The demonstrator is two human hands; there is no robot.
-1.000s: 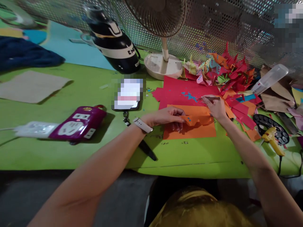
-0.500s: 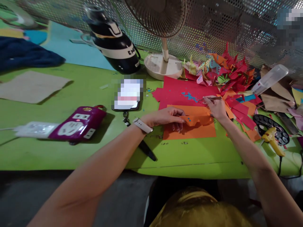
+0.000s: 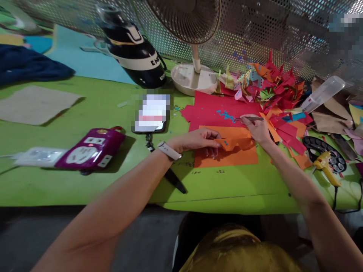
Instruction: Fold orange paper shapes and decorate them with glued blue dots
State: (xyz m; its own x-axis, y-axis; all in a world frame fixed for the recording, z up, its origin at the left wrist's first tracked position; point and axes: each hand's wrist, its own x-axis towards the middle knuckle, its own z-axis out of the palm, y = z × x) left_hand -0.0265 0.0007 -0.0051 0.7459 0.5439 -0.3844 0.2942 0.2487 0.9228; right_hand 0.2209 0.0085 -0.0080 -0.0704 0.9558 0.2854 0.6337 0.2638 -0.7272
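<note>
My left hand (image 3: pixel 206 141) pinches the edge of a folded orange paper piece (image 3: pixel 236 144) that carries a few blue dots. Beneath it lies a flat orange sheet (image 3: pixel 244 159). My right hand (image 3: pixel 257 130) is closed around slim metal tweezers (image 3: pixel 258 118), their tips pointing left at a scatter of small blue dots (image 3: pixel 225 114). Those dots lie on a red sheet (image 3: pixel 208 102) behind the orange paper. Whether the tips hold a dot is too small to tell.
A heap of folded paper shapes (image 3: pixel 279 85) stands behind my right hand. Farther right are a yellow glue gun (image 3: pixel 326 168), a black round palette (image 3: pixel 314 145) and a clear bottle (image 3: pixel 323 94). Leftward are a phone (image 3: pixel 151 113), a fan (image 3: pixel 194 77), a jug (image 3: pixel 136 56) and a purple power strip (image 3: pixel 90 149).
The tweezers in my right hand have shifted slightly, their tips now a bit nearer the blue dots. My left hand keeps its pinch on the folded orange paper. The whole view has shifted slightly.
</note>
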